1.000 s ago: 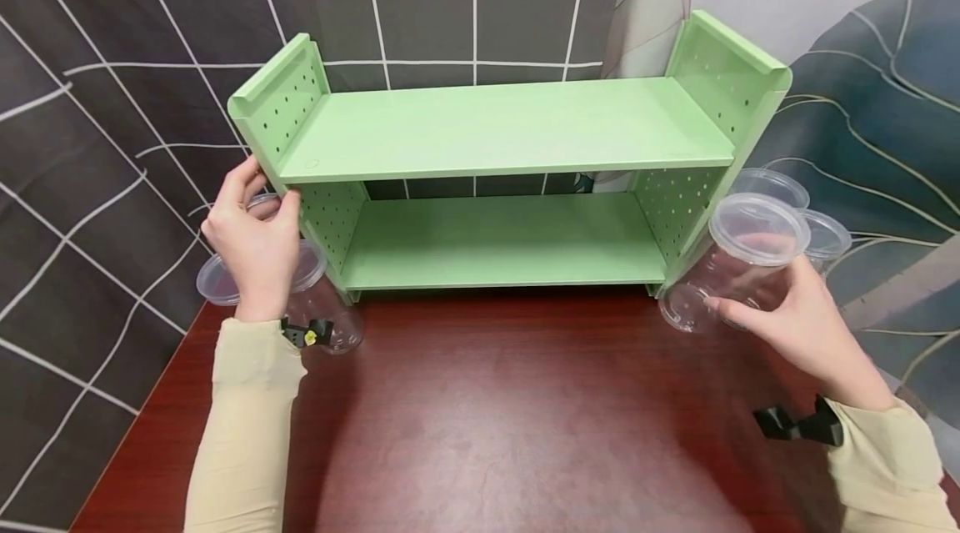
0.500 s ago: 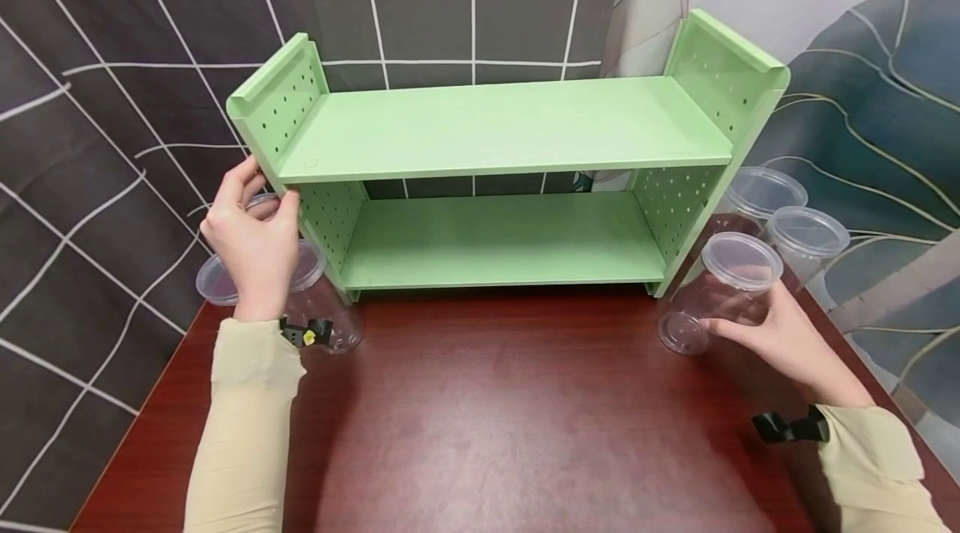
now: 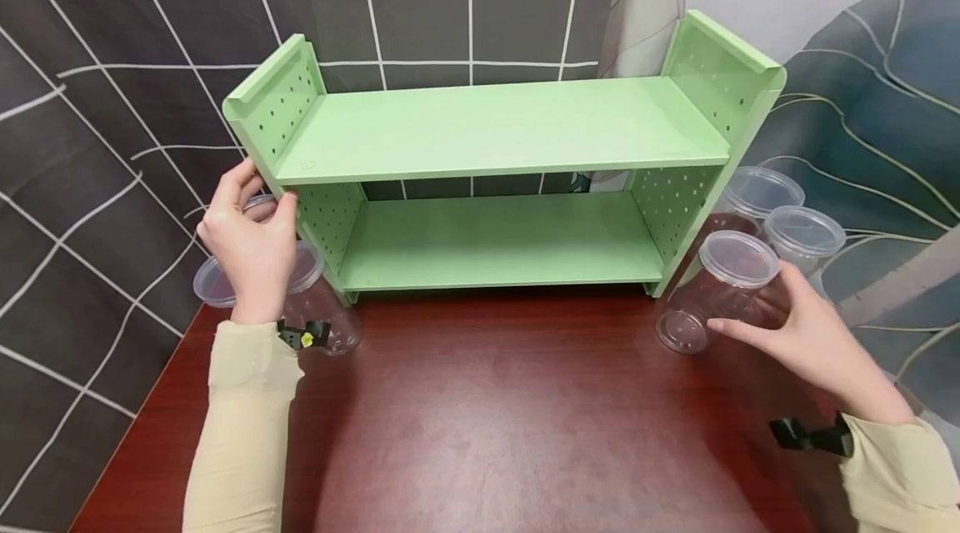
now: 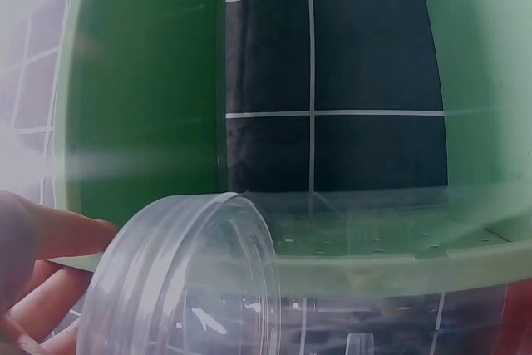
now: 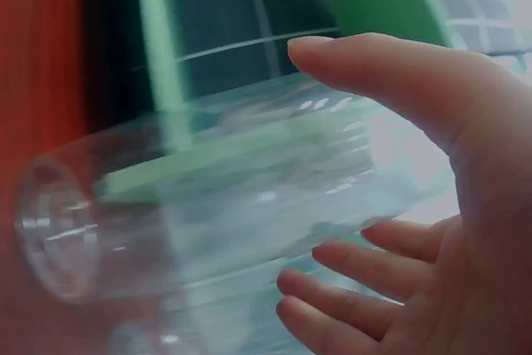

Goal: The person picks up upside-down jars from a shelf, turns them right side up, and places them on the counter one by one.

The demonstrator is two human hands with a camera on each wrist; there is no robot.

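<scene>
The two-tier green shelf rack [image 3: 487, 128] stands against the dark tiled backdrop. At its left side panel, my left hand [image 3: 253, 253] grips the front edge between thumb and fingers. A clear lidded plastic jar [image 3: 712, 299] stands upright on the table beside the rack's right end. Around that jar my right hand [image 3: 813, 341] is spread, thumb in front and fingers behind. The right wrist view shows the thumb [image 5: 357, 60] and fingers lying away from the clear jar wall [image 5: 224, 205]. Below the left hand, a similar clear jar [image 3: 326, 312] is partly hidden by the wrist.
Behind the right jar stand two more lidded jars, one with its lid [image 3: 761, 191] by the rack and one farther right [image 3: 804, 233]. More jar lids [image 3: 215, 284] show around the left hand. The reddish-brown table [image 3: 495, 416] spreads in front.
The right jar came down and forward onto the table, in front of the other two. The right hand's fingers then loosened and drew slightly right. My left hand kept its grip on the rack.
</scene>
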